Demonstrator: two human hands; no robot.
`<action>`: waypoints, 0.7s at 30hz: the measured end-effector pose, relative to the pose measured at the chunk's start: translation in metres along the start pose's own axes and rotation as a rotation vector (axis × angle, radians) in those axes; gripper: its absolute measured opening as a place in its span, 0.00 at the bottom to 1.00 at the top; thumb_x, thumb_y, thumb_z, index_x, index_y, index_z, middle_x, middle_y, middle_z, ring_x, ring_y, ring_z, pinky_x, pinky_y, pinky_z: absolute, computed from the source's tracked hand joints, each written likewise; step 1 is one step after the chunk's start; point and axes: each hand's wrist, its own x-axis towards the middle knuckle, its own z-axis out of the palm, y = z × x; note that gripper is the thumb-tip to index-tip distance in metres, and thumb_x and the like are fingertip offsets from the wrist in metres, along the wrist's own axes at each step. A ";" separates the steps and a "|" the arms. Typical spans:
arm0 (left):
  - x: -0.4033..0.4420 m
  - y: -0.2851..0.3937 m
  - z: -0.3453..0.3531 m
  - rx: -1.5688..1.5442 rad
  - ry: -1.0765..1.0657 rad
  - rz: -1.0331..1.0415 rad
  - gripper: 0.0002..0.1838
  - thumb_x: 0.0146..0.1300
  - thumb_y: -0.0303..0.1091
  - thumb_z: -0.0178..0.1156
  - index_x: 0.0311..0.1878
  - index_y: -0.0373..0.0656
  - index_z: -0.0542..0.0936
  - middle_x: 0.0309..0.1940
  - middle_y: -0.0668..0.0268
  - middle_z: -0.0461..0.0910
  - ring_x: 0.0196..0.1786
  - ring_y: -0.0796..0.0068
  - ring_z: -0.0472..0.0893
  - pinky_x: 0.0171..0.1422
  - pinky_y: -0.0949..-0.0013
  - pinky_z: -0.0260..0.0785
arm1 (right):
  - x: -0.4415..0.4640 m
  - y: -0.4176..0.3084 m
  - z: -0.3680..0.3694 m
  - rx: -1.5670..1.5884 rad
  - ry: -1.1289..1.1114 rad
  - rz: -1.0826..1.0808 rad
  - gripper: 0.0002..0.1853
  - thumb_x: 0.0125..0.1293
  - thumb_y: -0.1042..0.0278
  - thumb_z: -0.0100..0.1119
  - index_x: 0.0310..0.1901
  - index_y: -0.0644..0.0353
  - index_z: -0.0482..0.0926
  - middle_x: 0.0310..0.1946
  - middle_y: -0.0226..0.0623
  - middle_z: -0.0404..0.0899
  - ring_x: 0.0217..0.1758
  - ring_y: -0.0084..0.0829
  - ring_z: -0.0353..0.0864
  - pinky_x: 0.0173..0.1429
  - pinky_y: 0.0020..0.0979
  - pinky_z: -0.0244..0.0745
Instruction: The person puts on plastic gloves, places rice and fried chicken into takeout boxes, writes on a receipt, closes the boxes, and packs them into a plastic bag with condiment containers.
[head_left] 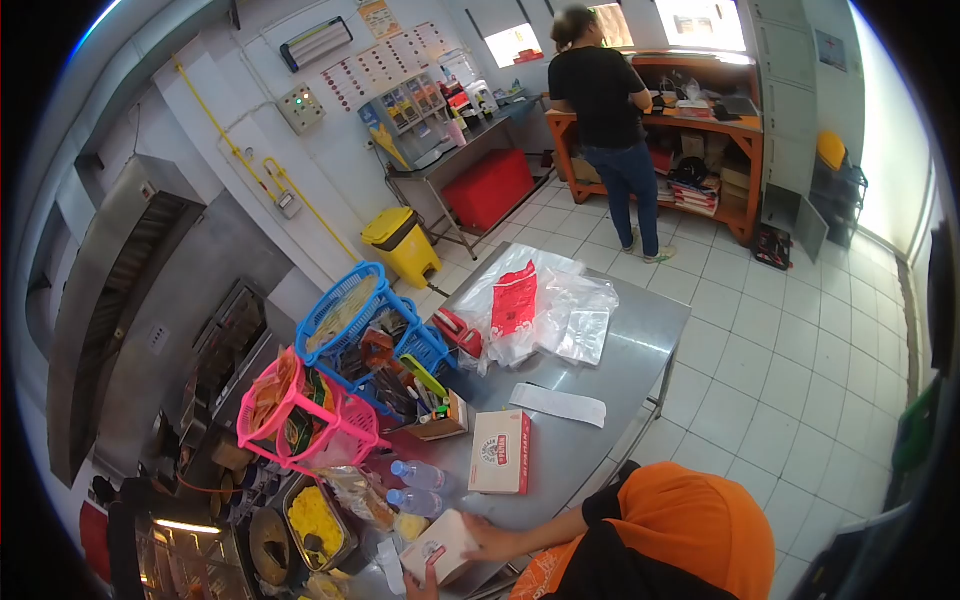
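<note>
A small white cardboard food box (446, 541) with red printing is at the bottom of the view, near the table edge. My right hand (491, 541) grips its right side, with the fingers over the upper edge. My left hand (424, 584) holds the box's lower front side; only its fingers show at the frame's bottom. Just above stands a larger closed carton (497, 452) with a printed logo and a red side. Two clear water bottles (415, 487) lie to the left, beside a long white paper strip (391, 566).
Further up the steel table (640, 335) are clear plastic bags (585, 310), a red packet (515, 298) and a paper strip (558, 404). Pink (345, 430) and blue baskets (425, 345) line the left, above a yellow rice tray (345, 535). A person (605, 110) stands at a far counter.
</note>
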 end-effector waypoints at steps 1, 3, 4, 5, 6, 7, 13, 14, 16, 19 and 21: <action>0.006 -0.018 0.006 0.017 -0.007 0.052 0.34 0.70 0.53 0.50 0.67 0.33 0.64 0.65 0.44 0.66 0.69 0.50 0.63 0.69 0.57 0.58 | 0.001 -0.006 -0.017 0.063 -0.061 0.046 0.50 0.63 0.37 0.54 0.71 0.70 0.46 0.72 0.66 0.42 0.77 0.53 0.43 0.76 0.44 0.46; 0.020 -0.054 0.023 -0.028 0.020 0.090 0.35 0.69 0.53 0.51 0.67 0.32 0.63 0.65 0.44 0.66 0.69 0.49 0.64 0.68 0.57 0.58 | 0.007 -0.039 -0.090 0.190 -0.180 0.143 0.52 0.61 0.35 0.56 0.70 0.72 0.48 0.70 0.65 0.50 0.75 0.52 0.50 0.74 0.39 0.52; 0.027 -0.068 0.035 -0.096 0.057 0.079 0.34 0.69 0.52 0.52 0.67 0.32 0.64 0.64 0.44 0.67 0.68 0.48 0.65 0.68 0.57 0.59 | 0.013 -0.036 -0.098 0.217 -0.228 0.183 0.52 0.61 0.34 0.56 0.70 0.72 0.49 0.69 0.64 0.54 0.74 0.50 0.54 0.73 0.39 0.54; 0.031 -0.075 0.043 -0.164 0.092 0.073 0.34 0.69 0.51 0.53 0.66 0.32 0.65 0.64 0.44 0.67 0.68 0.48 0.66 0.67 0.58 0.59 | 0.020 -0.027 -0.104 0.241 -0.271 0.224 0.52 0.60 0.33 0.56 0.70 0.72 0.50 0.67 0.63 0.58 0.72 0.48 0.58 0.72 0.38 0.56; 0.021 -0.044 0.042 -0.085 0.114 0.030 0.32 0.69 0.50 0.53 0.65 0.33 0.66 0.62 0.44 0.69 0.63 0.50 0.69 0.65 0.58 0.61 | 0.026 -0.023 -0.112 0.266 -0.311 0.264 0.53 0.60 0.32 0.56 0.70 0.71 0.51 0.66 0.62 0.61 0.71 0.47 0.62 0.71 0.37 0.58; 0.022 -0.044 0.037 -0.023 0.049 0.091 0.31 0.69 0.49 0.52 0.65 0.32 0.66 0.60 0.44 0.70 0.60 0.51 0.71 0.63 0.59 0.63 | 0.030 -0.033 -0.127 0.273 -0.361 0.317 0.51 0.60 0.32 0.55 0.69 0.71 0.54 0.64 0.60 0.64 0.68 0.46 0.64 0.70 0.36 0.59; 0.029 0.011 0.011 -0.621 -0.362 -0.287 0.29 0.71 0.46 0.47 0.64 0.30 0.68 0.52 0.46 0.75 0.46 0.56 0.76 0.50 0.58 0.70 | 0.060 -0.056 -0.167 0.322 -0.571 0.412 0.54 0.60 0.29 0.53 0.70 0.73 0.52 0.66 0.59 0.63 0.70 0.44 0.63 0.72 0.35 0.57; 0.029 0.013 0.010 -0.573 -0.371 -0.294 0.29 0.71 0.46 0.47 0.65 0.30 0.68 0.52 0.47 0.75 0.45 0.57 0.76 0.49 0.58 0.70 | 0.066 -0.038 -0.152 0.405 -0.549 0.439 0.53 0.61 0.30 0.51 0.71 0.73 0.49 0.66 0.61 0.62 0.71 0.45 0.61 0.72 0.35 0.56; 0.028 0.014 0.010 -0.486 -0.362 -0.301 0.29 0.71 0.46 0.46 0.65 0.30 0.68 0.51 0.47 0.75 0.44 0.58 0.76 0.47 0.59 0.71 | 0.084 -0.027 -0.141 0.182 -0.723 0.322 0.50 0.66 0.35 0.46 0.71 0.73 0.46 0.63 0.63 0.66 0.66 0.48 0.67 0.69 0.38 0.60; 0.023 0.006 0.020 -0.307 -0.253 -0.222 0.29 0.71 0.45 0.45 0.65 0.30 0.67 0.50 0.47 0.76 0.41 0.59 0.76 0.44 0.59 0.71 | 0.065 -0.037 -0.129 -0.178 -0.701 0.308 0.43 0.71 0.43 0.39 0.72 0.71 0.42 0.56 0.65 0.71 0.56 0.53 0.76 0.64 0.41 0.66; 0.017 -0.002 0.037 -0.164 -0.146 -0.132 0.29 0.71 0.45 0.44 0.66 0.30 0.67 0.49 0.48 0.76 0.39 0.60 0.77 0.43 0.60 0.71 | 0.041 -0.055 -0.127 -0.311 -0.600 0.337 0.39 0.73 0.47 0.36 0.73 0.67 0.39 0.52 0.65 0.74 0.48 0.55 0.79 0.59 0.42 0.70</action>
